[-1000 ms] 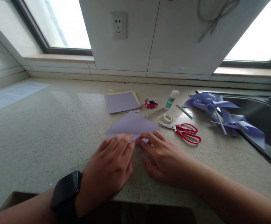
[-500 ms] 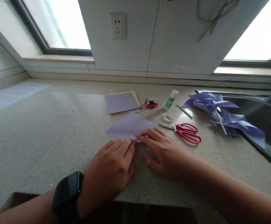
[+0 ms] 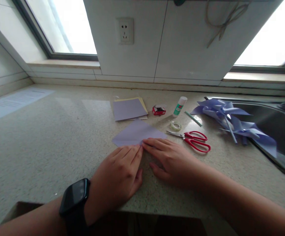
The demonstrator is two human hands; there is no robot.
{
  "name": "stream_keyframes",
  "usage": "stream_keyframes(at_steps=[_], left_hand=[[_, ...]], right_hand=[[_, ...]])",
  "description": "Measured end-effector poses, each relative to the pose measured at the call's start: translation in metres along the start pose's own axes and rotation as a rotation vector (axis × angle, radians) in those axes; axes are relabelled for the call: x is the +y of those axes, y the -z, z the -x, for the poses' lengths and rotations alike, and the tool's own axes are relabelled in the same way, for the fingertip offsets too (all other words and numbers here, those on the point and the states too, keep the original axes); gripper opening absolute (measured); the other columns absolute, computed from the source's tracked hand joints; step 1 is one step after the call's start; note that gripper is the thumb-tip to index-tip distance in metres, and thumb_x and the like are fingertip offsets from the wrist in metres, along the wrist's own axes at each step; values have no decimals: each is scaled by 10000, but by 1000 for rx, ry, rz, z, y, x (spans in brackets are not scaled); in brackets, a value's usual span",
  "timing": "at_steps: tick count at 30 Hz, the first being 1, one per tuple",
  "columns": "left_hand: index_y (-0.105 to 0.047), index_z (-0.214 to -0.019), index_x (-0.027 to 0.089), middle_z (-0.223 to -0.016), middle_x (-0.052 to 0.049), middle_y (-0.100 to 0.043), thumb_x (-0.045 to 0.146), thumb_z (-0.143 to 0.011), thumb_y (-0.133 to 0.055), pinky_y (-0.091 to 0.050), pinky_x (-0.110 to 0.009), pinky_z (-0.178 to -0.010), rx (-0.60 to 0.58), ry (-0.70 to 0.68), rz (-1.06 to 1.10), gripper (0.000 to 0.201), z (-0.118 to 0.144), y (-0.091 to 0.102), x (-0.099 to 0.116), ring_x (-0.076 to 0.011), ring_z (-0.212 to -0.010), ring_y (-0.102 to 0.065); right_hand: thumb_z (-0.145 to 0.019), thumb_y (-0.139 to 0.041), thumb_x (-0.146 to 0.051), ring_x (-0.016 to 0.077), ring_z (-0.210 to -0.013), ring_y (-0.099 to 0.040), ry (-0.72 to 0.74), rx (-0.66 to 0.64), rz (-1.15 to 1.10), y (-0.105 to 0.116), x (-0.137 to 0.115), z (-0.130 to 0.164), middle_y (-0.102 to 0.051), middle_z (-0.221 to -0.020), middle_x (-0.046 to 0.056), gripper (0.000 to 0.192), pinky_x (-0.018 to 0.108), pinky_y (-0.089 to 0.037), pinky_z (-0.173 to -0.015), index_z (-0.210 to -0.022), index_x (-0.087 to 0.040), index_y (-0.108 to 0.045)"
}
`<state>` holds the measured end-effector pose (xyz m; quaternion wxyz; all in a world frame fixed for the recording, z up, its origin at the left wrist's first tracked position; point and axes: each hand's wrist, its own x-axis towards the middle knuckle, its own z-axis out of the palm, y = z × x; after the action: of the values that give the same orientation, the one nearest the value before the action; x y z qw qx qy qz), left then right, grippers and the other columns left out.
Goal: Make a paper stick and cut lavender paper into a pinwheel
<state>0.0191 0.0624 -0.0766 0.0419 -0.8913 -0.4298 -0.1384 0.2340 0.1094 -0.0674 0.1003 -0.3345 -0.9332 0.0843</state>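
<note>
A light purple sheet of paper (image 3: 138,131) lies on the counter, folded into a triangle with one corner pointing away from me. My left hand (image 3: 119,173) presses its flattened fingers down on the paper's near edge, left of centre, and a black watch (image 3: 75,198) is on that wrist. Beside it, my right hand (image 3: 170,159) rests with fingers stretched along the right part of the same edge, its thumb apart on the counter. The index fingertips of both hands nearly meet at the middle. Most of the near edge is hidden under the fingers.
Scissors (image 3: 194,139) with red handles lie right of my right hand. Behind are a tape roll (image 3: 175,126), glue stick (image 3: 180,106), small red box (image 3: 159,110), green stick (image 3: 193,119) and stacked paper (image 3: 129,109). Purple pinwheels (image 3: 227,113) overlap the sink's edge (image 3: 275,160).
My right hand's fingers have lowered and flattened onto the paper's edge. The left hand has stayed nearly in place. The view has shifted slightly.
</note>
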Motion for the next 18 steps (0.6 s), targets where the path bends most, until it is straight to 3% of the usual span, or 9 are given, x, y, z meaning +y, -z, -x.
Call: stream_keyframes(at_steps=[12, 18], left_hand=[[-479, -1452, 22, -1458, -217, -561, 299, -917, -539, -457, -521, -1122, -41, 34, 66, 605, -1, -1, -9, -321, -1338, -535], [-562, -1362, 44, -1380, -205, -617, 298, -903, -564, -460, -519, -1114, -32, 26, 87, 525, -4, 1, -10, -320, -1281, -568]], right_hand=[[-900, -552, -360, 320, -1359, -483, -18, -21, 7, -1, 2, -2, -498, -1490, 205, 676, 477, -384, -1166, -1495, -52, -463], [-928, -541, -351, 316, -1375, -460, -12, -29, 7, 0, 2, -1, -497, -1489, 196, 644, 492, -368, -1171, -1506, -81, -452]])
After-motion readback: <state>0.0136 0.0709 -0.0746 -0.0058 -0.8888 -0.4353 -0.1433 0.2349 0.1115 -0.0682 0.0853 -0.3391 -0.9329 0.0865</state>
